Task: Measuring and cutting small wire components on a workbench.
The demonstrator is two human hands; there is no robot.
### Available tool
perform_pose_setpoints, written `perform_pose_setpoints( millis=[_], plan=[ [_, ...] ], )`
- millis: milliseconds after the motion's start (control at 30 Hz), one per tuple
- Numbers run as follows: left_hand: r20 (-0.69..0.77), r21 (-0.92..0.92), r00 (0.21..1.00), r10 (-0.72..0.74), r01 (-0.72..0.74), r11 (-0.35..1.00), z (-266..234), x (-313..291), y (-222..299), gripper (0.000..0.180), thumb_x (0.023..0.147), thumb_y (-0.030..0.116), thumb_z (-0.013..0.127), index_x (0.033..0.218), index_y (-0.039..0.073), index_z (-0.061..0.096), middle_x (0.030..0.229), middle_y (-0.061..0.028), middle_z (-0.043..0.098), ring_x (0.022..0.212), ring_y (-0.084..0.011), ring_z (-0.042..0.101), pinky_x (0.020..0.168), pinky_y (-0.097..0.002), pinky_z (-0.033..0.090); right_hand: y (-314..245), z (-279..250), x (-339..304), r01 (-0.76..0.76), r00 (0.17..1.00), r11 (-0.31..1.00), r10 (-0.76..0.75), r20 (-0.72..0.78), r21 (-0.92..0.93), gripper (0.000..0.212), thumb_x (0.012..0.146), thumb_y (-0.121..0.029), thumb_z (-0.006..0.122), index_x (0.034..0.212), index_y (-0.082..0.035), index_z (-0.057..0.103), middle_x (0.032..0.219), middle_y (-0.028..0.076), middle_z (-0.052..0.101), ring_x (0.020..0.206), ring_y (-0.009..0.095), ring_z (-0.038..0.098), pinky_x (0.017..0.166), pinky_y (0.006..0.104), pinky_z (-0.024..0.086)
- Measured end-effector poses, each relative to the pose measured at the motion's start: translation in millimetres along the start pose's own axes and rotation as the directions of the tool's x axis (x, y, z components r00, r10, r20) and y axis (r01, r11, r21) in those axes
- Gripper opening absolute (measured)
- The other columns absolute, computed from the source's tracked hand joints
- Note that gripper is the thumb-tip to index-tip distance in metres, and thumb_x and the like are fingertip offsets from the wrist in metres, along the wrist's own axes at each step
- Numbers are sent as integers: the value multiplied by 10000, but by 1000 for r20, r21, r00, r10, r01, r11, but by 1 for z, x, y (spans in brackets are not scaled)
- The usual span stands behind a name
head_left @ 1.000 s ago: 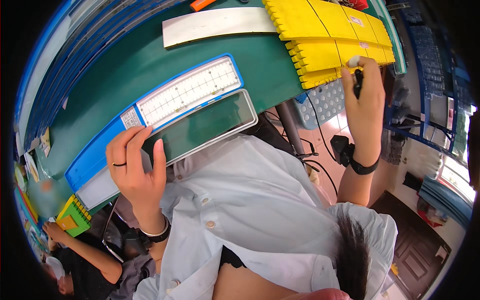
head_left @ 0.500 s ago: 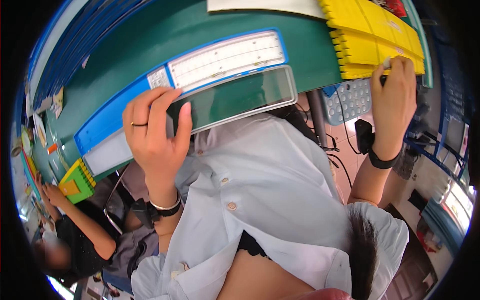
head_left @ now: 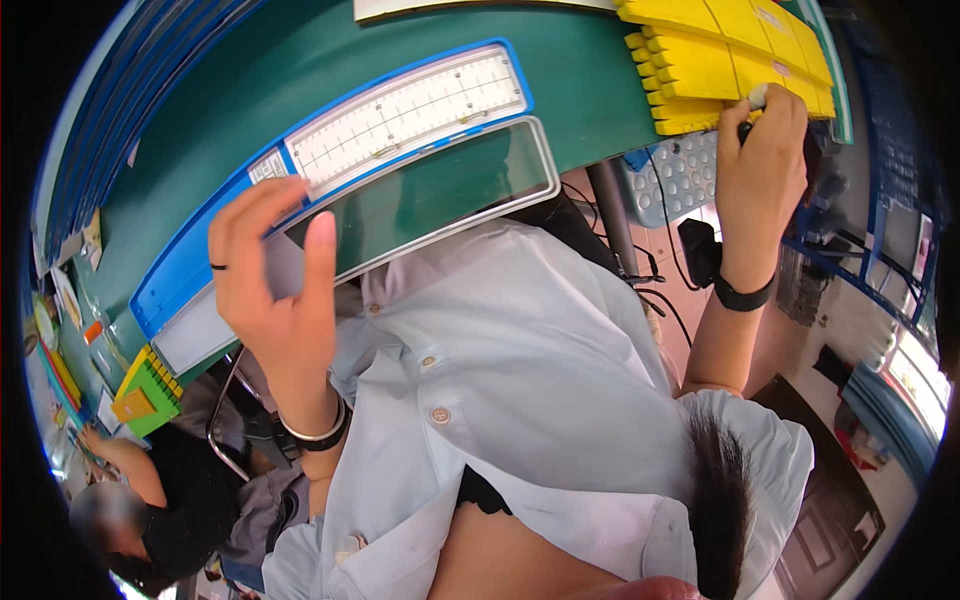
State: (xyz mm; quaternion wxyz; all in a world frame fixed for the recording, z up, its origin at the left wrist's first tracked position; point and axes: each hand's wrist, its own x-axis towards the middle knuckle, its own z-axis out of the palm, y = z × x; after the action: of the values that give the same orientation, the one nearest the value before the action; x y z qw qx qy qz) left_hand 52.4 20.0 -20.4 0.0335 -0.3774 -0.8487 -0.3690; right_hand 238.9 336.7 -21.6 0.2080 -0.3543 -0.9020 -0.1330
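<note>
In front of me lies a long blue lamp housing (head_left: 195,262) with a white LED panel (head_left: 410,108) under its right half. Along its near side is a long cover with a clear window (head_left: 440,190) and a pale frame, opened out toward me. My left hand (head_left: 270,270) hovers over the middle of the housing and cover, thumb and fingers apart, holding nothing. At the right, my right hand (head_left: 765,165) is closed beside a stack of yellow notched strips (head_left: 735,75). A small whitish thing and a dark bit show at its fingertips, too small to name.
The green table (head_left: 580,90) has a white board (head_left: 430,8) at its far edge. A green and yellow notched piece (head_left: 150,390) lies at the near left. Another person (head_left: 170,490) sits farther left. Black cables (head_left: 665,300) hang below the table.
My left hand has lifted slightly and its fingers have spread from the housing. My right hand stays by the yellow strips. The whole view has shifted a little.
</note>
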Motion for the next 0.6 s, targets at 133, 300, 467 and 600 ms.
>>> perform_pose_setpoints(
  millis=[133,300,467,600],
  plan=[
    [-119,-681,988,-95,-12,732,12,16,32,384,852,93,688,1180,-90,610,1198,-216,647,1137,-283,600,1047,-414,431,7,-4,0,-10,1000,1000,10,17,14,219,954,-185,618,1051,4,564,1077,197,595,813,407,671,694,454,552],
    [58,-627,920,387,-268,732,33,47,64,328,898,111,653,1169,-73,624,1175,-211,657,1064,-289,643,1023,-384,458,9,-13,3,24,996,1000,-24,83,1,202,958,-180,621,1029,3,573,1074,190,607,792,404,677,687,454,559],
    [123,-673,909,399,-219,706,48,47,79,268,813,0,722,1076,-29,683,1075,-148,703,1026,-281,657,923,-359,505,6,-17,9,13,988,999,-7,151,-37,204,951,-181,636,1015,7,587,1073,181,617,819,388,684,699,454,563],
    [97,-636,917,387,-242,733,50,46,78,258,816,-4,724,1070,-23,683,1075,-143,704,1018,-287,658,916,-357,507,7,-18,14,142,981,985,-127,143,-101,188,927,-150,638,994,20,593,1077,189,616,827,393,669,717,443,565]
  ],
)
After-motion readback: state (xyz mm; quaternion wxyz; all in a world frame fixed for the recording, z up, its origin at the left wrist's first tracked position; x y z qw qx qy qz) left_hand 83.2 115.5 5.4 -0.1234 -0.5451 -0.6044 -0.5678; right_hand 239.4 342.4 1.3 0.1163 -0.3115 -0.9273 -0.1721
